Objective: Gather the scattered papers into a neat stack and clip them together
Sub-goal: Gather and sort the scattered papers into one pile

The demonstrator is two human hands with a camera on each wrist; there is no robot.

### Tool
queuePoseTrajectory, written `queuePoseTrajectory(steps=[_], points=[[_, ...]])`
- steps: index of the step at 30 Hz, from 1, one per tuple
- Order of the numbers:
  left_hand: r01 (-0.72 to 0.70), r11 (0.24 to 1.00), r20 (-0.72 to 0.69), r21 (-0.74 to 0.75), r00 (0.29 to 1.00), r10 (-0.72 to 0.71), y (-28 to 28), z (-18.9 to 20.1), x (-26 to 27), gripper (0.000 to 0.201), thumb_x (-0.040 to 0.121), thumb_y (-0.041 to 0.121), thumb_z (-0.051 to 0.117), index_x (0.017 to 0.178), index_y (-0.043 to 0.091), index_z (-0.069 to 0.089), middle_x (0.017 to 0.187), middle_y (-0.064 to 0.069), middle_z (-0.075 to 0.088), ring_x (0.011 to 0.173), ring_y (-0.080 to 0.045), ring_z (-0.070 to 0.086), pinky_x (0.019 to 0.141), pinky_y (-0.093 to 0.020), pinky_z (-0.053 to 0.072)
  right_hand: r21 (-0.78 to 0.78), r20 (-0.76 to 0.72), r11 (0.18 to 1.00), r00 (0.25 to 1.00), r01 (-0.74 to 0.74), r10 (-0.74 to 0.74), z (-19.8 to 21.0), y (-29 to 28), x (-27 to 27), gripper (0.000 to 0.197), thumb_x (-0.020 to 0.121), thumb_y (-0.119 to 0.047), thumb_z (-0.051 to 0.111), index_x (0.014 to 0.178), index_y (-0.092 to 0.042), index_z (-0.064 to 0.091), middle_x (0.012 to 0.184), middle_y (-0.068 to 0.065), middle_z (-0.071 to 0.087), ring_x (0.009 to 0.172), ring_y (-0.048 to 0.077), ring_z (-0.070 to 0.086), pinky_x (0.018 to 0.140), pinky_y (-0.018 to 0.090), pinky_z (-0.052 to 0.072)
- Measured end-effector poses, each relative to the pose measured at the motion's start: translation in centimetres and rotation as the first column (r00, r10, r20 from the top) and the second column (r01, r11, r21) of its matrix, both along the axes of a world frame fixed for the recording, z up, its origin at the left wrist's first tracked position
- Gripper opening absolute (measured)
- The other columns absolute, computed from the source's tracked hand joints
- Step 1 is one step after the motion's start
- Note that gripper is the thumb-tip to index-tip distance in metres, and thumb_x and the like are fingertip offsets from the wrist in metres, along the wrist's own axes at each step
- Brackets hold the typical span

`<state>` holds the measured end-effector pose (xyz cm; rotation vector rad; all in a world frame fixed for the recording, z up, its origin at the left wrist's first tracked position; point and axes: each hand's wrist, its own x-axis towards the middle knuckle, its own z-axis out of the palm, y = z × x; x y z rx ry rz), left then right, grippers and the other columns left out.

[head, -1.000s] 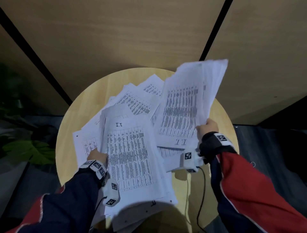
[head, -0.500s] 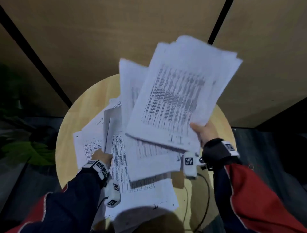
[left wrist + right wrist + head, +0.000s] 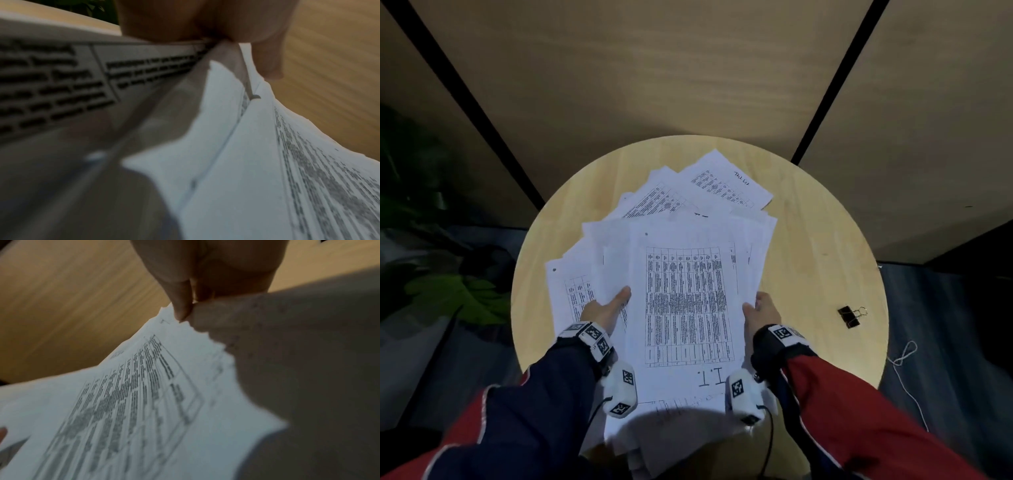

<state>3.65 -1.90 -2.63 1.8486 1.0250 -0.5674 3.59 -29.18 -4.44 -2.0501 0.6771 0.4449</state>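
Observation:
A thick bundle of printed papers [image 3: 688,301], with a table grid on the top sheet, lies over the round wooden table [image 3: 822,246]. My left hand [image 3: 607,310] grips its left edge, thumb on top [image 3: 267,61]. My right hand [image 3: 762,310] pinches the right edge of the papers [image 3: 144,402], thumb over them. More sheets [image 3: 722,185] fan out behind the bundle, and others [image 3: 571,291] stick out at the left. A black binder clip [image 3: 851,317] lies apart on the table near its right rim.
Tan wall panels with black seams [image 3: 465,102] rise behind the table. A green plant [image 3: 458,294] sits on the floor at left. A white cord [image 3: 904,356] lies on the dark floor at right. Camera cables hang from both wrists.
My right hand has brought its raised batch of papers down onto the sheets under my left hand. Both hands now hold one bundle by its side edges.

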Motion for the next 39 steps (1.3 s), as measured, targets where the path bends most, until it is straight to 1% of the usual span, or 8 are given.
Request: queuePoseTrajectory(steps=[5,14,18,22,26,29,33,39], points=[[0.015,1.0,0.001,-0.001,1.0,-0.015,0.5,-0.3,0.4,0.109,0.072,0.071,0.052,0.143,-0.004,0.019,0.127,-0.025,0.053,0.109,-0.037,0.056,0.095,-0.043,0.041,0.018,-0.201,0.912,0.892,-0.409,0.404,-0.4,0.4,0.8,0.038,0.098,-0.014,0.041,0.065,-0.022,0.024,0.065,-0.003,0.029,0.057,0.013,0.029,0.057,0.026,0.026],[0.072,0.997,0.039,0.016,0.997,-0.072,0.1,-0.5,0.0,0.076,0.073,0.01,0.076,0.133,-0.01,0.034,0.127,-0.02,0.051,0.121,-0.04,0.047,0.098,-0.042,0.041,-0.145,-0.287,0.742,0.746,-0.654,0.601,-0.7,2.4,0.5,0.013,0.095,-0.026,0.038,0.096,-0.015,0.045,0.101,0.014,0.055,0.092,0.026,0.05,0.082,0.035,0.042],[0.009,0.994,0.177,-0.11,0.984,0.011,0.9,0.2,-0.1,0.04,0.075,-0.001,0.07,0.109,-0.004,0.05,0.104,-0.015,0.056,0.098,-0.031,0.052,0.087,-0.036,0.04,0.281,-0.011,0.956,0.996,-0.08,0.087,1.5,2.5,0.3,0.053,0.094,-0.034,0.052,0.137,-0.01,0.033,0.142,0.013,0.035,0.129,0.027,0.041,0.092,0.033,0.038],[0.051,0.949,0.335,-0.31,0.941,0.059,0.7,2.4,1.2,0.028,0.065,-0.003,0.074,0.089,0.001,0.06,0.078,-0.008,0.063,0.088,-0.029,0.057,0.08,-0.032,0.041,0.688,0.018,0.719,0.989,0.096,-0.149,3.0,2.2,1.6,0.132,0.058,-0.024,0.09,0.149,-0.027,-0.005,0.155,0.016,0.018,0.105,0.017,0.064,0.101,0.037,0.044],[0.084,0.947,0.542,-0.311,0.834,0.104,-0.5,6.6,4.4,0.028,0.064,-0.003,0.075,0.087,0.002,0.061,0.078,-0.009,0.063,0.08,-0.026,0.058,0.071,-0.03,0.047,0.556,0.106,0.818,0.964,0.146,-0.243,7.4,3.0,3.9,0.091,0.073,-0.001,0.075,0.146,-0.006,0.019,0.143,0.024,0.039,0.11,0.028,0.059,0.1,0.048,0.046],[0.148,0.978,0.726,-0.147,0.688,0.005,-1.5,11.2,6.2,0.022,0.071,-0.001,0.073,0.085,0.01,0.06,0.086,-0.004,0.062,0.08,-0.016,0.059,0.07,-0.024,0.045,0.575,0.331,0.813,0.884,0.088,-0.33,11.6,3.2,5.1,0.01,0.084,0.004,0.061,0.091,-0.002,0.059,0.083,-0.001,0.069,0.073,0.001,0.066,0.073,0.018,0.057],[0.13,0.977,0.887,-0.168,0.453,0.093,-2.2,15.2,6.1,0.021,0.071,-0.001,0.073,0.083,0.011,0.061,0.075,0.018,0.063,0.058,0.019,0.058,0.06,-0.002,0.045,0.492,0.525,0.869,0.774,0.064,-0.354,15.5,2.4,5.7,0.022,0.079,-0.005,0.071,0.065,-0.009,0.055,0.041,-0.014,0.055,0.041,-0.007,0.049,0.048,0.01,0.042],[0.314,0.936,0.88,-0.161,0.475,-0.008,-0.3,14.3,5.3,0.079,0.036,0.053,0.083,0.104,0.023,0.059,0.09,0.028,0.069,0.089,0.019,0.059,0.087,-0.009,0.048,0.461,0.474,0.884,0.823,0.072,-0.314,14.6,0.4,5.1,0.069,0.048,-0.044,0.085,0.102,-0.01,0.062,0.099,0.004,0.067,0.099,0.019,0.062,0.088,0.024,0.049]])
